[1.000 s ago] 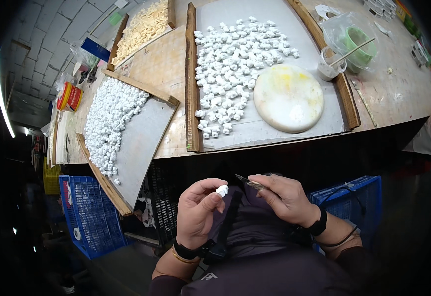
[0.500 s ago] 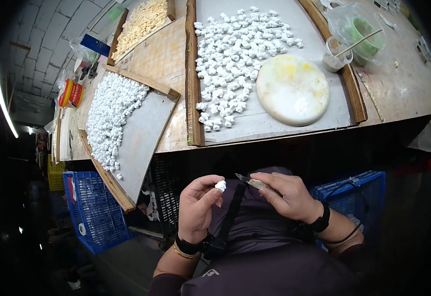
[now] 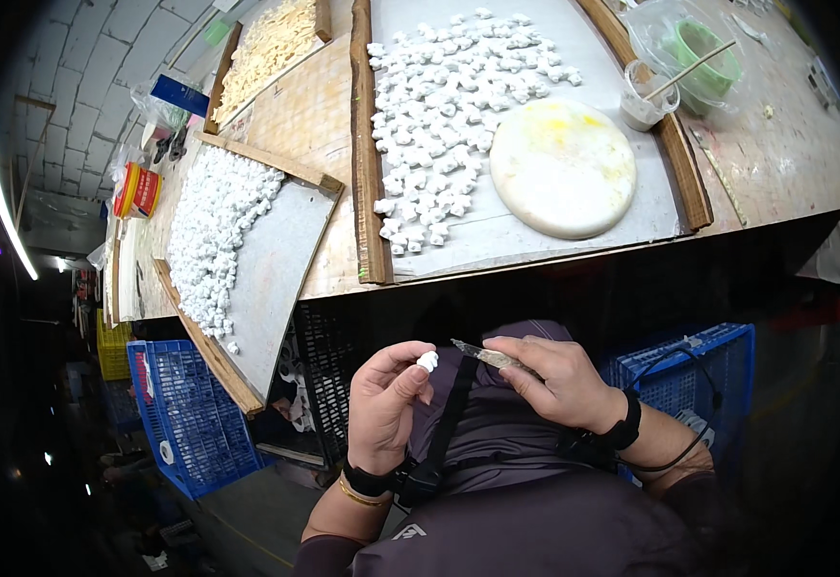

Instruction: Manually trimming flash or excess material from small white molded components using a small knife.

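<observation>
My left hand (image 3: 389, 404) pinches a small white piece (image 3: 427, 362) between thumb and fingertips, held over my lap below the bench edge. My right hand (image 3: 554, 380) grips a thin pointed tool (image 3: 477, 353) whose tip points left, a short gap from the white piece. On the bench above, a wooden-framed tray (image 3: 362, 154) carries several small white pieces (image 3: 449, 106) and a round white slab (image 3: 562, 165) with yellow stains.
A second tray (image 3: 275, 279) at the left holds several white pieces (image 3: 216, 226). A far tray (image 3: 275, 38) has tan bits. A clear cup with a stick (image 3: 643, 94) and a green bowl (image 3: 703, 43) stand at the right. Blue crates (image 3: 184, 413) (image 3: 689, 361) sit below.
The view has shifted slightly, so the bench sits higher in the picture. Both hands keep the same hold, the tool tip staying close to the white piece.
</observation>
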### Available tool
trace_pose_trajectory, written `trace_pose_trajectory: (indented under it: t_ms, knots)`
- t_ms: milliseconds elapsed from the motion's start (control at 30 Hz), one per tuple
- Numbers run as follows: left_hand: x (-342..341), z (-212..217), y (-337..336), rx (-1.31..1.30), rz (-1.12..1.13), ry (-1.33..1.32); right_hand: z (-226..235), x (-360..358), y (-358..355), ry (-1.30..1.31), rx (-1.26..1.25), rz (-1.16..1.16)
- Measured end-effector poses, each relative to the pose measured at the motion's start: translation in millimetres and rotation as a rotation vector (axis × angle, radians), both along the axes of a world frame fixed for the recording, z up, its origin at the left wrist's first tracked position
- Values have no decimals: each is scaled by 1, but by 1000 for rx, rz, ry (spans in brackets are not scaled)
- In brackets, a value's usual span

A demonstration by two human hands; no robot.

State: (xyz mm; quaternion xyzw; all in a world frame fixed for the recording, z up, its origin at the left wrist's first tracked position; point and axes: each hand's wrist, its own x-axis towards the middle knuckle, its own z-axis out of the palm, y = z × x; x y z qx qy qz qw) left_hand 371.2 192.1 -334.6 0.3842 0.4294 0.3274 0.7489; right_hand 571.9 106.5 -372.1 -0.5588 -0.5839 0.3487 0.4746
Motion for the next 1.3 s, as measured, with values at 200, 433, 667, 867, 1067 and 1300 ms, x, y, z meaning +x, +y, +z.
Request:
trace_pose_trajectory:
  t_ms: [200,433,667,867,1067,1300]
  knots:
    - [1,0,0,41,-1,19,1,0,0,18,13,-1]
    - [0,-1,0,54,-5,10,0,0,-1,7,14,13]
    - [1,1,-1,67,-1,13,0,-1,-3,-75,20,7]
    - [1,1,-1,77,-9,12,1,-2,-2,-162,56,6]
    - [0,0,-1,31,0,-12,1,-3,-1,-228,106,0]
    - [-1,-1,-1,23,-1,-11,3,-2,1,-267,153,-8]
